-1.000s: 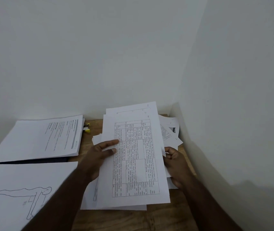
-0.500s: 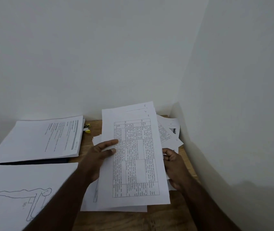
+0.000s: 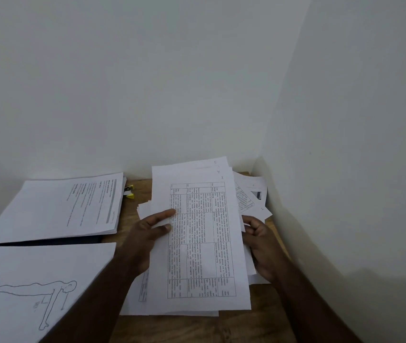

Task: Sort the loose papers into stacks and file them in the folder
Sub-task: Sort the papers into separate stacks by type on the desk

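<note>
- Head view: the sheaf (image 3: 202,243), topped by a printed table, sits raised over the loose pile (image 3: 251,194) at the right of the desk (image 3: 246,328), in the corner by the walls.
- The left hand (image 3: 147,233) grips the sheaf's left edge, thumb on top and fingers under; the right hand (image 3: 258,243) is curled at the right edge, and I cannot tell how firmly it holds.
- Compared with a second ago, the top sheets have closed up: the far edges that stepped apart now lie nearly flush, and the right hand has slid a little farther along the edge. To me that reads as squaring up a gathered set before it goes to a stack.
- The sheaf's long axis runs near to far, leaning slightly left at the far end; the table's text runs sideways to the viewer.
- To the left lie two sorted stacks: the text stack (image 3: 60,206) farther off, the figure stack (image 3: 36,280) nearer, with a dark folder (image 3: 48,241) edge showing between them.
- A yellow clip (image 3: 129,191) lies by the text stack's far right corner.
</note>
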